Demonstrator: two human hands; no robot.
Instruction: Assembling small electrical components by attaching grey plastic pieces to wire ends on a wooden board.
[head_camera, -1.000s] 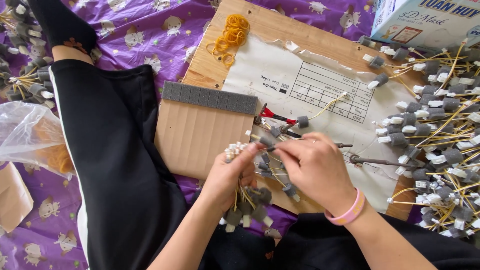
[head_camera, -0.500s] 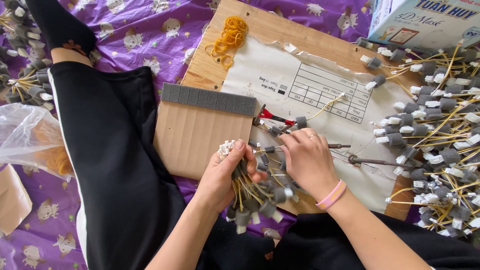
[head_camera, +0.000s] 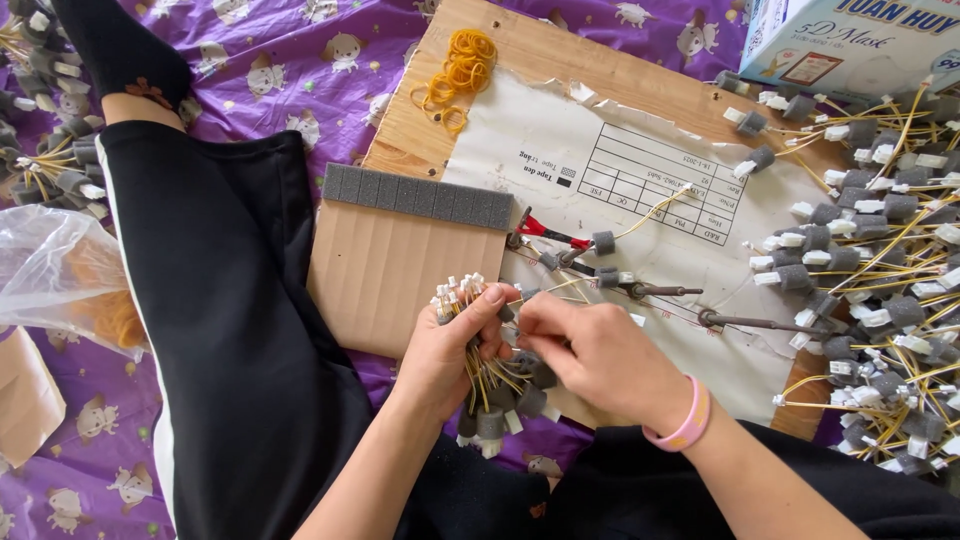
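A wire bundle (head_camera: 488, 375) is gripped by the left hand (head_camera: 450, 345); one wire is pinched by the right hand (head_camera: 600, 350).

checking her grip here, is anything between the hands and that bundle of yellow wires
Nothing visible does. The left hand is wrapped around the bundle of yellow wires, and the right hand touches it from the other side, fingers directly on the wires.
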